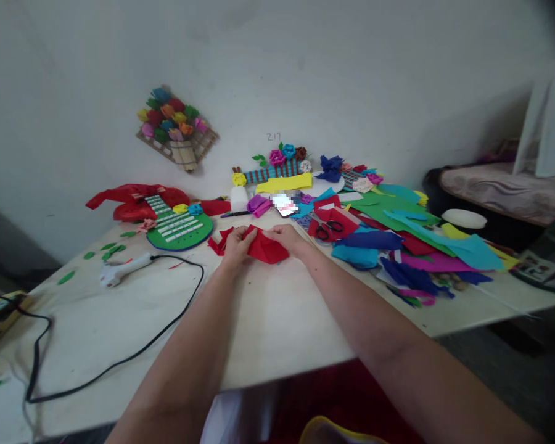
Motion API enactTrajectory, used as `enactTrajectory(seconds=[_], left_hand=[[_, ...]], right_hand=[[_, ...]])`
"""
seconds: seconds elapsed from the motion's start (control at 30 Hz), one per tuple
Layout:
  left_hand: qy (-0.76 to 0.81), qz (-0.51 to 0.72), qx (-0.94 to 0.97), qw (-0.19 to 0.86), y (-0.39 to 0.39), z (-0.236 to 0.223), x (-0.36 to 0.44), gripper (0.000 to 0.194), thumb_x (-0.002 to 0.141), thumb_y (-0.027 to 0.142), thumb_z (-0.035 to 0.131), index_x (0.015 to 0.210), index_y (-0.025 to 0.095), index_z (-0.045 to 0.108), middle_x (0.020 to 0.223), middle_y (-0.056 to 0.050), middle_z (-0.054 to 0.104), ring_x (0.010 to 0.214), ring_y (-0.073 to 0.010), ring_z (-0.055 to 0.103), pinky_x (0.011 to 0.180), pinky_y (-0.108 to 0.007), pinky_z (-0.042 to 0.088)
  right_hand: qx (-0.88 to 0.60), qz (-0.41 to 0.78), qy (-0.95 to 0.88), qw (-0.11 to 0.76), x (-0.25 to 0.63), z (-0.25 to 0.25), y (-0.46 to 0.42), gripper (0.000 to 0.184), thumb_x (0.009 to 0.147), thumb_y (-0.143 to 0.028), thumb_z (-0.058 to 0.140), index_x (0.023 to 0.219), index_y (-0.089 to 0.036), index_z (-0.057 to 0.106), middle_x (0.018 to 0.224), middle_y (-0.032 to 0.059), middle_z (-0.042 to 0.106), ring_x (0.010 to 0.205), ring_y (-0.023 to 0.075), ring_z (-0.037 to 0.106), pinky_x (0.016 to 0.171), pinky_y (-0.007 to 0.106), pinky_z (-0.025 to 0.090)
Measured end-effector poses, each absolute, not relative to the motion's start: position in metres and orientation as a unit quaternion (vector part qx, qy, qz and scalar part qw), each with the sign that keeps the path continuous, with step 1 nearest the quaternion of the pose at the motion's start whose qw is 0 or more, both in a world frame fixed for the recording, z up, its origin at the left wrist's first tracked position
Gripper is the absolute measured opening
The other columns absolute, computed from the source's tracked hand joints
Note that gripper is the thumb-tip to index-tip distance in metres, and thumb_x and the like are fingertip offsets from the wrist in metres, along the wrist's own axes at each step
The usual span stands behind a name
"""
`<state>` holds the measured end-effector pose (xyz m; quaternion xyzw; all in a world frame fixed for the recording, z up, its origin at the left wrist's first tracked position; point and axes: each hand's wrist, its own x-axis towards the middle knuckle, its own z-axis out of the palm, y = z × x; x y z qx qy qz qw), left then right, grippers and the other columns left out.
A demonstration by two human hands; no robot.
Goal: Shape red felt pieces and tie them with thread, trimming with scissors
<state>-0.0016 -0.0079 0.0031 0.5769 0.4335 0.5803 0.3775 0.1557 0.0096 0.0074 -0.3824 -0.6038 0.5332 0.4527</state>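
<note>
A piece of red crepe paper is held between both hands above the middle of the table. My left hand grips its left side, fingers closed on it. My right hand pinches the upper right edge. More red paper scraps lie just left of my left hand. Beyond the hands, magenta paper and a phone with a blurred screen rest on the table. Black-handled scissors lie to the right on red paper.
A white glue gun lies at left, its black cord looping across the table. Behind it is a green guitar-shaped craft. Coloured paper sheets pile up at right. Paper flowers hang on the wall.
</note>
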Motion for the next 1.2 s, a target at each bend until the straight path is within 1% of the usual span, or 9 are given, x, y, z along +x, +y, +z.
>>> enactTrajectory(seconds=[0.1, 0.23, 0.47, 0.53, 0.7, 0.83, 0.93, 1.03, 1.2], left_hand=[[0.428, 0.568, 0.580, 0.398, -0.009, 0.004, 0.000, 0.033, 0.061, 0.044, 0.068, 0.066, 0.013, 0.056, 0.059, 0.001, 0.054, 0.052, -0.0080, 0.046, 0.049, -0.019, 0.036], [0.431, 0.565, 0.577, 0.403, -0.010, 0.004, 0.001, 0.035, 0.060, 0.045, 0.069, 0.067, 0.013, 0.057, 0.059, 0.001, 0.056, 0.052, -0.0083, 0.047, 0.048, -0.020, 0.036], [0.432, 0.566, 0.578, 0.398, -0.012, 0.007, 0.002, 0.035, 0.059, 0.046, 0.069, 0.064, 0.013, 0.059, 0.060, 0.001, 0.056, 0.053, -0.0083, 0.047, 0.048, -0.020, 0.036], [0.430, 0.563, 0.582, 0.399, -0.014, 0.008, 0.003, 0.034, 0.059, 0.045, 0.069, 0.063, 0.013, 0.059, 0.059, 0.001, 0.056, 0.052, -0.0084, 0.047, 0.048, -0.020, 0.036], [0.434, 0.546, 0.591, 0.405, -0.020, 0.012, 0.005, 0.033, 0.058, 0.044, 0.070, 0.061, 0.013, 0.060, 0.055, 0.001, 0.057, 0.049, -0.0086, 0.047, 0.046, -0.020, 0.036], [0.448, 0.517, 0.595, 0.422, -0.022, 0.013, 0.007, 0.035, 0.056, 0.044, 0.071, 0.065, 0.012, 0.063, 0.058, -0.001, 0.060, 0.049, -0.0090, 0.049, 0.045, -0.021, 0.036], [0.454, 0.505, 0.596, 0.429, -0.023, 0.013, 0.009, 0.035, 0.055, 0.044, 0.072, 0.064, 0.011, 0.063, 0.056, -0.001, 0.060, 0.048, -0.0089, 0.049, 0.045, -0.020, 0.036], [0.457, 0.502, 0.595, 0.430, -0.023, 0.013, 0.010, 0.035, 0.054, 0.044, 0.073, 0.061, 0.012, 0.062, 0.054, 0.000, 0.058, 0.047, -0.0088, 0.048, 0.044, -0.021, 0.035], [0.451, 0.498, 0.599, 0.435, -0.023, 0.012, 0.010, 0.033, 0.054, 0.042, 0.074, 0.061, 0.012, 0.062, 0.055, -0.001, 0.059, 0.046, -0.0096, 0.049, 0.044, -0.021, 0.035]], right_hand=[[-0.365, 0.537, -0.603, 0.464, 0.155, 0.005, 0.011, 0.028, 0.057, -0.039, 0.067, 0.066, -0.015, 0.059, 0.058, -0.0016, 0.058, 0.054, 0.0113, 0.051, 0.052, 0.023, 0.038], [-0.379, 0.493, -0.622, 0.476, 0.155, 0.003, 0.014, 0.026, 0.059, -0.040, 0.064, 0.058, -0.015, 0.057, 0.051, -0.0037, 0.051, 0.051, 0.0099, 0.046, 0.049, 0.022, 0.034], [-0.381, 0.523, -0.601, 0.468, 0.154, 0.006, 0.010, 0.026, 0.060, -0.040, 0.063, 0.056, -0.016, 0.053, 0.049, -0.0040, 0.049, 0.047, 0.0094, 0.044, 0.046, 0.022, 0.032], [-0.379, 0.521, -0.603, 0.471, 0.154, 0.006, 0.011, 0.026, 0.061, -0.040, 0.063, 0.058, -0.016, 0.055, 0.051, -0.0033, 0.052, 0.050, 0.0101, 0.046, 0.048, 0.023, 0.034], [-0.351, 0.513, -0.604, 0.498, 0.154, 0.005, 0.014, 0.023, 0.062, -0.037, 0.063, 0.069, -0.016, 0.062, 0.064, -0.0012, 0.060, 0.062, 0.0121, 0.052, 0.060, 0.025, 0.040], [-0.349, 0.555, -0.571, 0.495, 0.154, 0.006, 0.014, 0.022, 0.060, -0.035, 0.064, 0.070, -0.015, 0.063, 0.061, -0.0015, 0.060, 0.058, 0.0106, 0.051, 0.057, 0.024, 0.039], [-0.343, 0.576, -0.556, 0.491, 0.154, 0.006, 0.013, 0.023, 0.057, -0.034, 0.067, 0.069, -0.014, 0.063, 0.058, -0.0016, 0.059, 0.056, 0.0100, 0.051, 0.056, 0.024, 0.039], [-0.346, 0.560, -0.564, 0.498, 0.154, 0.007, 0.012, 0.022, 0.055, -0.032, 0.068, 0.066, -0.014, 0.063, 0.055, -0.0026, 0.058, 0.055, 0.0091, 0.049, 0.055, 0.023, 0.038], [-0.361, 0.519, -0.583, 0.511, 0.153, 0.009, 0.011, 0.018, 0.056, -0.030, 0.065, 0.061, -0.014, 0.062, 0.053, -0.0041, 0.055, 0.053, 0.0075, 0.045, 0.055, 0.022, 0.036]])
